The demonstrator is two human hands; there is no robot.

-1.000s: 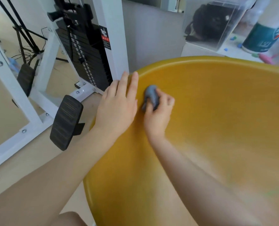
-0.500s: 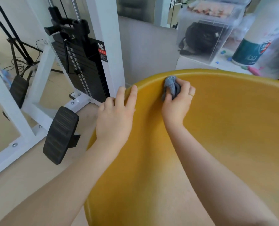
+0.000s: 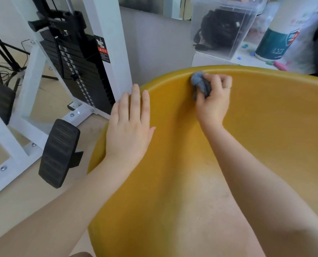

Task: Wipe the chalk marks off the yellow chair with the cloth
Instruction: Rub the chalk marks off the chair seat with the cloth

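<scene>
Cloth (image 3: 200, 84), small, grey and bunched into a soft wad, is pressed against the inner wall of the yellow chair (image 3: 173, 182) just below its upper rim, the grip of the right hand (image 3: 213, 101) closed around it. The left hand (image 3: 129, 130) lies flat and spread, fingers apart, on the chair's near-left edge, holding nothing. The wad likely compresses and conforms readily, so it is best held bunched in the palm; the chair's shell looks rigid and smooth, and probably needs bracing at the rim.

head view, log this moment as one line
step: wiping | right hand: pressing cloth just under the chair rim | left hand: flat on chair edge | chalk: faint pale smears low on seat
</scene>
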